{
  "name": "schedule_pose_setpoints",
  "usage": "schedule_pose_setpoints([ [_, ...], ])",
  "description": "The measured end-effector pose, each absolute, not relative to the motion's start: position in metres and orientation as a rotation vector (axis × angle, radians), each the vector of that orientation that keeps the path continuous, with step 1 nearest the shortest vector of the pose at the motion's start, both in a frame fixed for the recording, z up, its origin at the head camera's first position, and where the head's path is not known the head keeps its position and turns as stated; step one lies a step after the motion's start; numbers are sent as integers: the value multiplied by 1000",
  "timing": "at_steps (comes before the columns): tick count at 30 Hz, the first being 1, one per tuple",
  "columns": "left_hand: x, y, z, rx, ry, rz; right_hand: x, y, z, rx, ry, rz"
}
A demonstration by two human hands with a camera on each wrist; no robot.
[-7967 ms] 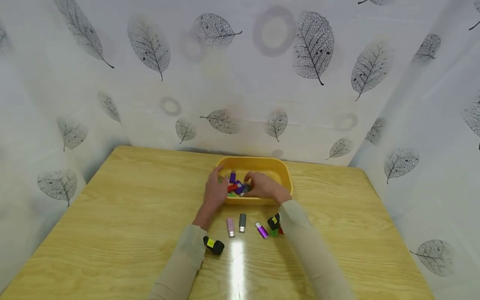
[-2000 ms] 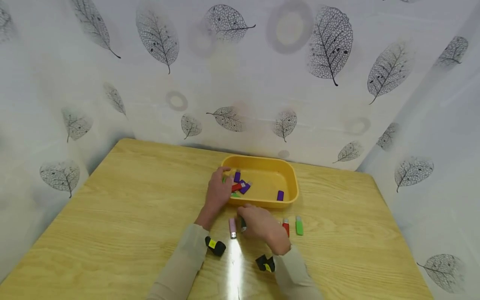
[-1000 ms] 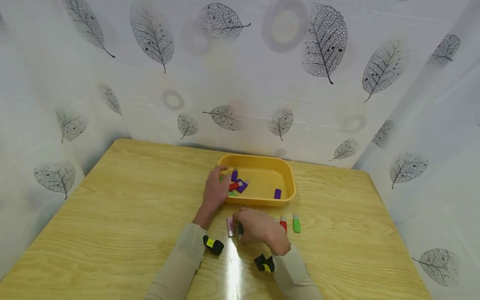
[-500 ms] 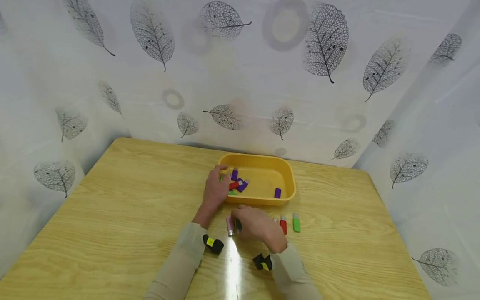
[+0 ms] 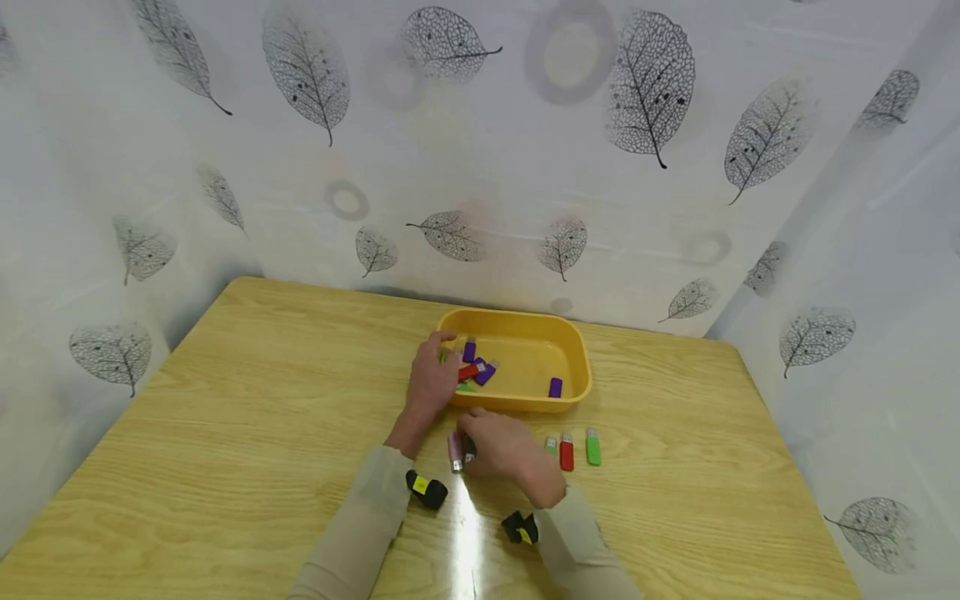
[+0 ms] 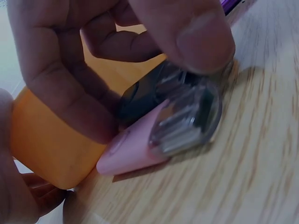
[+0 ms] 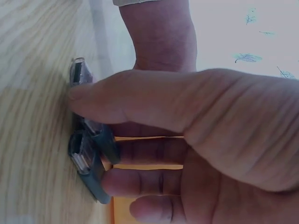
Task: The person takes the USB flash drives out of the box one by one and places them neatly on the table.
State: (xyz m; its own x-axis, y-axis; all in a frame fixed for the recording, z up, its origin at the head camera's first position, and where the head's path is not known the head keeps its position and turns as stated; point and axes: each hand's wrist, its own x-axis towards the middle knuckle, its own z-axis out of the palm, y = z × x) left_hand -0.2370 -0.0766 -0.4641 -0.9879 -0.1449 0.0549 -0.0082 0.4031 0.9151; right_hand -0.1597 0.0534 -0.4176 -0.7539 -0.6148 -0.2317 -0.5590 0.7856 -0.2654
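Observation:
My left hand (image 5: 431, 379) grips the left end of a yellow plastic tray (image 5: 517, 403), with fingertips over its rim. Inside the tray lie several USB flash drives, among them a red one (image 5: 468, 372) and a purple one (image 5: 555, 387). In front of the tray, my right hand (image 5: 506, 450) pinches a dark grey USB flash drive (image 5: 470, 450) between thumb and fingers, low on the table. This drive lies against a pink USB flash drive (image 6: 133, 149). A second dark grey drive (image 7: 91, 172) shows in the right wrist view, beside the fingertips.
Right of my right hand, a red flash drive (image 5: 567, 452) lies between two green ones (image 5: 593, 447). A purple drive (image 6: 230, 4) peeks in at the left wrist view's top edge. Black wrist cameras (image 5: 427, 490) sit on both wrists. A leaf-patterned curtain (image 5: 480, 150) stands behind the table.
From the tray, my right hand has come to the table and shifted left, bringing a dark drive against the pink one, which has moved slightly left. My left hand stays on the tray.

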Motion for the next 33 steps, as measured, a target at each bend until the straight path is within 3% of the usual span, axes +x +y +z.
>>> schedule_pose_setpoints([
  [20, -240, -74, -465, 126, -2532, -1640, -159, 54, -417, -970, 2714, -253],
  [33, -240, -75, -465, 106, -2494, -1634, -174, 71, -404, -918, 2837, -656],
])
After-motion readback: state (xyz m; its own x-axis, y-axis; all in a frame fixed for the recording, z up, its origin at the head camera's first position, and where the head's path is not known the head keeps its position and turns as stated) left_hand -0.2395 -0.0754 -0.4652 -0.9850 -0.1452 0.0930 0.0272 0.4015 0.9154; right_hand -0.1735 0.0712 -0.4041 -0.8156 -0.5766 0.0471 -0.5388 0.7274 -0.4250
